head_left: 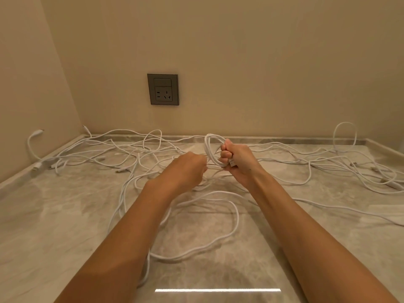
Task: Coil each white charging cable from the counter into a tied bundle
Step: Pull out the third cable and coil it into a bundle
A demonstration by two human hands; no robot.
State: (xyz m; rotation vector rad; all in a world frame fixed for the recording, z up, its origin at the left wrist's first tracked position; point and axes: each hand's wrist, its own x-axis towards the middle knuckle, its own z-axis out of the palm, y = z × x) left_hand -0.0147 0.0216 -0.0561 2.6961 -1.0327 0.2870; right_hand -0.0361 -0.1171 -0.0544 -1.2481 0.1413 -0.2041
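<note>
one head-worn view looks forward and down, close over the counter (65, 215), toward the back wall (240, 62).

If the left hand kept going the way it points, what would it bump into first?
Probably the coiled cable that the right hand grips. It sits just ahead of the left hand, though depth is hard to judge.

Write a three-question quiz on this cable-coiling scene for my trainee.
1. Which hand grips the coiled cable? A left; B right; C neither.
2. True or false: nothing is plugged into the wall socket.
3. Fill in: the loose cables lie spread across the ____.
Key: 1 B, the right hand; 2 true; 3 counter.
</note>
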